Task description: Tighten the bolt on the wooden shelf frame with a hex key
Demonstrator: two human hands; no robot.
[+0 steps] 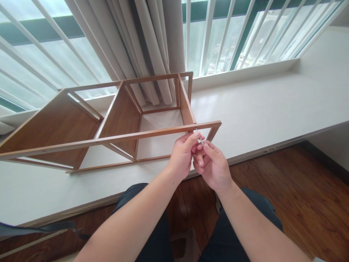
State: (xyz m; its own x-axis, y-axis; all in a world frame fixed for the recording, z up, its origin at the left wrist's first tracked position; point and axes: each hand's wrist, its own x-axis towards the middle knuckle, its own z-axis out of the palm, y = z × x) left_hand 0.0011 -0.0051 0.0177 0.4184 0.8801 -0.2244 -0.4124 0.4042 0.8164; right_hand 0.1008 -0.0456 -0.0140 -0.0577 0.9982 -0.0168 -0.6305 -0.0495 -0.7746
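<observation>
A brown wooden shelf frame (pixel 160 131) lies on its side on the white window ledge, its slats and shelf boards facing me. Near the right end of its front rail, my left hand (pixel 183 153) pinches a thin silvery metal rod (pixel 201 139), perhaps a bolt or a hex key. The rod's upper tip meets the rail, close to where a shelf board (pixel 187 103) joins it. At the rod's lower end are the closed fingertips of my right hand (pixel 214 163). The fingers of both hands nearly touch and hide part of the rod.
White window bars (pixel 207 36) and a grey curtain (pixel 147 43) stand behind the shelf frame. The white ledge (pixel 261 105) runs on to the right, its front edge above a dark wooden floor (pixel 294 196). A dark strap (pixel 35 228) shows at lower left.
</observation>
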